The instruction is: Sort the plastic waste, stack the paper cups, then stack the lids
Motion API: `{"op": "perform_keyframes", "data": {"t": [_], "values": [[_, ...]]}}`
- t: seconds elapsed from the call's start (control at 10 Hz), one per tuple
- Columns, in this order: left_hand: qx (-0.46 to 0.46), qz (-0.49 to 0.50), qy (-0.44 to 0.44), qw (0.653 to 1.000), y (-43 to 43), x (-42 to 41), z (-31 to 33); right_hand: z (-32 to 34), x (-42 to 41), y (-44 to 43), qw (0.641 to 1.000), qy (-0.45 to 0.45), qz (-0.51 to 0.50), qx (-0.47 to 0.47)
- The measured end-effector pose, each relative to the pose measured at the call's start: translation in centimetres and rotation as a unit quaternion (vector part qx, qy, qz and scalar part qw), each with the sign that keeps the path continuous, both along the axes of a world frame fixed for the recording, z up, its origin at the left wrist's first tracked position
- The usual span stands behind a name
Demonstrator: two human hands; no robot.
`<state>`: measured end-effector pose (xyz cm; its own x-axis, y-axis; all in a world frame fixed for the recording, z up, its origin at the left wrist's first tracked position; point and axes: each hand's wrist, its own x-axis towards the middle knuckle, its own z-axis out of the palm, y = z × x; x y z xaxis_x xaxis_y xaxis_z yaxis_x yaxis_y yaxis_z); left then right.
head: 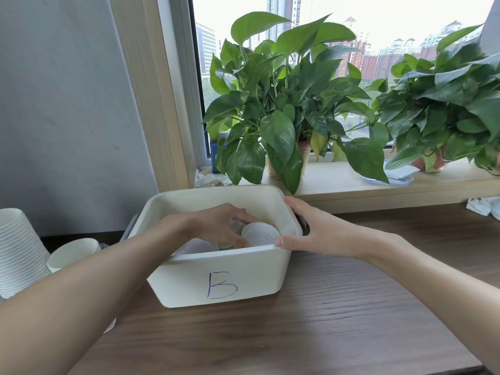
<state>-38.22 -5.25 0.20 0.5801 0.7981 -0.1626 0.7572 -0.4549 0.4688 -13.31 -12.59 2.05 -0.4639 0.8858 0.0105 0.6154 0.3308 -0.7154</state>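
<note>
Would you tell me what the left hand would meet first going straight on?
Probably the round white lid in the bin, just at the left hand's fingertips; depth is unclear.

A dark wood-grain table (351,307) carries a white bin (189,280) marked "B" in blue. A stack of paper cups (19,253) and a single paper cup (71,253) sit at its left edge, with crumpled white material (484,207) at the far right.

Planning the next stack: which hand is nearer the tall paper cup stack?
Left. The left hand holds a lid inside the bin, right of the cup stack; the right hand grips the bin's right end, farther.
</note>
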Motion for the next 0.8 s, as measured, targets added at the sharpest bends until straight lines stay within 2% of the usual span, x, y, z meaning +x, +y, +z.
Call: {"op": "perform_keyframes", "data": {"t": [0.5,0.6,0.7,0.8], "values": [[0.009,0.013,-0.04,0.999,-0.5,-0.5,-0.1,0.2,-0.1,0.1,1.0,0.01,-0.01,-0.011],[0.027,0.028,-0.045,0.998,-1.1,-0.8,0.3,0.2,-0.3,0.2,1.0,0.002,-0.014,-0.017],[0.055,0.044,-0.065,0.995,-1.6,-1.3,1.0,0.4,-0.5,0.3,0.998,-0.046,-0.033,0.021],[0.05,0.091,-0.189,0.977,-2.1,-2.0,1.7,1.3,-1.1,0.9,0.993,0.016,-0.081,0.083]]}}
